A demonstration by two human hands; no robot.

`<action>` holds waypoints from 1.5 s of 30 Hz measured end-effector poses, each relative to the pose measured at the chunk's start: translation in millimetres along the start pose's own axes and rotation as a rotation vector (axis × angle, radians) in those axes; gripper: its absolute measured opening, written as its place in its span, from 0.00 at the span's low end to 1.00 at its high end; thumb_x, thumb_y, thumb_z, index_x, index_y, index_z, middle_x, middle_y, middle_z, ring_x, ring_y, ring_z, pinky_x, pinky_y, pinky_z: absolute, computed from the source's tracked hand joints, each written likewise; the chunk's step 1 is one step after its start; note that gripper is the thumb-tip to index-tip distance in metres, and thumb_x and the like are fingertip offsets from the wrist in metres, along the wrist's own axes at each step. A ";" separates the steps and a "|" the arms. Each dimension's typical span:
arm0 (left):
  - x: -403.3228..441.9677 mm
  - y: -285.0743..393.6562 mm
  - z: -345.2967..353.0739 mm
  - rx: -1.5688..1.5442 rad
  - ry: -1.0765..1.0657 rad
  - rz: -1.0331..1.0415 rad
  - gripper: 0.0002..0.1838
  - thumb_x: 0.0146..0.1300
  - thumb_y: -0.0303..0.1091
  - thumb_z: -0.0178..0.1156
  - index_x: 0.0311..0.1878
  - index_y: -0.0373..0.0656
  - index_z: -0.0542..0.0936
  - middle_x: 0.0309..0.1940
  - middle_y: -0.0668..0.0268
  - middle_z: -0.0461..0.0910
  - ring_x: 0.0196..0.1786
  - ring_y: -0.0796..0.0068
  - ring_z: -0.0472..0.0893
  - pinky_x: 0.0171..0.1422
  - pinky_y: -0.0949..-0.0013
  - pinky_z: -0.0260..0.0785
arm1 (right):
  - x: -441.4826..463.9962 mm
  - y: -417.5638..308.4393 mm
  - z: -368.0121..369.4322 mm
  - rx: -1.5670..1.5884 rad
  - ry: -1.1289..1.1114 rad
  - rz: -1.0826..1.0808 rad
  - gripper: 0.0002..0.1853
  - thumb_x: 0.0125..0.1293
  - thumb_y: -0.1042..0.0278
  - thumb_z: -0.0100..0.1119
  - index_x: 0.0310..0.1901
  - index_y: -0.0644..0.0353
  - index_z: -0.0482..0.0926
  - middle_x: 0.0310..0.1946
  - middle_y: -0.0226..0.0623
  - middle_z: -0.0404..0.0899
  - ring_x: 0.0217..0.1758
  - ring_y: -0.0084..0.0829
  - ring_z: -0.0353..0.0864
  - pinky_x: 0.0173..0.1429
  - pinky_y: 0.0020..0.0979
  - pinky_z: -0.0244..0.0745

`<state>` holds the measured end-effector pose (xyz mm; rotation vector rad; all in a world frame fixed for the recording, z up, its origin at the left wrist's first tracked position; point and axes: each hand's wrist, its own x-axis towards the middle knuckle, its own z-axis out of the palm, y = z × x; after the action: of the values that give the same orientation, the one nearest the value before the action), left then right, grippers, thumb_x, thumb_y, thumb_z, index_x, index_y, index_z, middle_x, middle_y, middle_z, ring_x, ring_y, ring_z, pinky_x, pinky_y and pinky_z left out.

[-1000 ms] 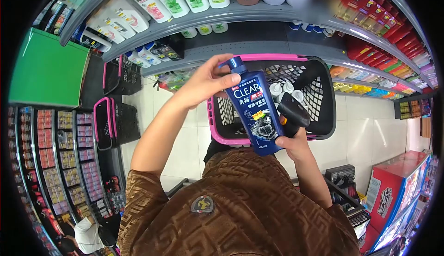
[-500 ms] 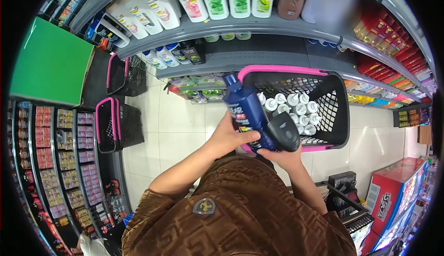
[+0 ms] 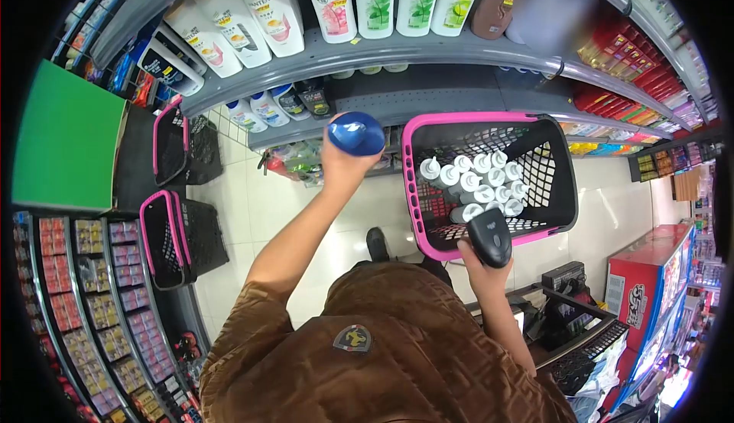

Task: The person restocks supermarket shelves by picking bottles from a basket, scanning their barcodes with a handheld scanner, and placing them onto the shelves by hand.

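In the head view my left hand (image 3: 345,168) is wrapped round a dark blue shampoo bottle (image 3: 356,134). A smooth, shiny oval end of it faces me, and its label is out of sight. The bottle is held out in front of the lower shelf, left of the shopping basket. My right hand (image 3: 486,273) grips a black handheld barcode scanner (image 3: 491,238) over the basket's near rim. Inside the black basket with pink trim (image 3: 569,186) stand several white-topped pump bottles (image 3: 483,192).
Shampoo bottles (image 3: 376,3) line the upper shelf (image 3: 344,60) ahead; smaller bottles (image 3: 266,110) stand below at left. Two black and pink baskets (image 3: 200,239) are on the left floor. A red and blue freezer-like cabinet (image 3: 650,293) is at right. My shoe (image 3: 377,244) shows on the tiles.
My left hand has carried the shampoo bottle forward and left, away from the scanner, turning its end toward me. My right hand has moved slightly right and down with the scanner.
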<state>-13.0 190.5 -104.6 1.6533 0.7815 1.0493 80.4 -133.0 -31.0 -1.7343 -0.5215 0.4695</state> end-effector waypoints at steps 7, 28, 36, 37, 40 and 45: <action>83.5 -79.0 59.7 0.203 0.143 0.051 0.46 0.41 0.32 0.82 0.65 0.39 0.70 0.53 0.52 0.78 0.58 0.50 0.79 0.67 0.56 0.70 | -18.0 -13.0 -6.4 -0.187 0.103 0.068 0.13 0.61 0.75 0.74 0.46 0.65 0.85 0.38 0.32 0.87 0.39 0.19 0.84 0.47 0.26 0.79; 110.4 -149.9 52.8 0.442 0.288 -0.233 0.47 0.44 0.40 0.84 0.66 0.32 0.71 0.60 0.43 0.78 0.65 0.42 0.76 0.71 0.53 0.68 | 6.5 -5.5 -30.2 -0.218 0.069 0.065 0.15 0.59 0.75 0.74 0.47 0.65 0.84 0.39 0.31 0.87 0.40 0.21 0.84 0.49 0.27 0.78; 55.3 -169.4 -23.6 0.898 0.058 -0.085 0.19 0.66 0.41 0.65 0.56 0.42 0.82 0.53 0.53 0.83 0.61 0.50 0.79 0.69 0.49 0.67 | 6.7 5.1 -21.4 -0.163 0.019 0.082 0.14 0.62 0.74 0.74 0.48 0.65 0.84 0.39 0.31 0.87 0.40 0.20 0.83 0.49 0.27 0.78; 57.8 -172.3 -30.6 1.003 0.053 -0.045 0.17 0.69 0.41 0.61 0.55 0.43 0.83 0.51 0.56 0.84 0.60 0.52 0.80 0.69 0.46 0.67 | 5.8 4.1 -19.6 -0.164 0.018 0.082 0.14 0.62 0.74 0.74 0.48 0.65 0.84 0.39 0.31 0.87 0.40 0.20 0.83 0.49 0.27 0.78; 69.6 -188.8 -47.2 1.102 -0.015 0.078 0.15 0.71 0.40 0.59 0.54 0.44 0.84 0.51 0.59 0.85 0.58 0.52 0.80 0.69 0.45 0.66 | 1.7 0.2 -15.0 -0.193 0.005 0.050 0.13 0.62 0.74 0.74 0.48 0.65 0.84 0.40 0.32 0.88 0.41 0.20 0.83 0.49 0.27 0.78; 79.3 -193.7 -48.0 1.109 -0.108 0.101 0.14 0.72 0.37 0.56 0.52 0.43 0.85 0.50 0.61 0.85 0.56 0.54 0.81 0.68 0.46 0.67 | -5.0 -5.3 -4.9 -0.171 0.042 0.058 0.14 0.62 0.74 0.74 0.48 0.66 0.85 0.41 0.32 0.88 0.42 0.21 0.84 0.51 0.27 0.78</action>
<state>-25.9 337.1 -261.1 2.6563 1.3440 0.5636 78.6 -138.7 -24.6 -1.9231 -0.4942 0.4387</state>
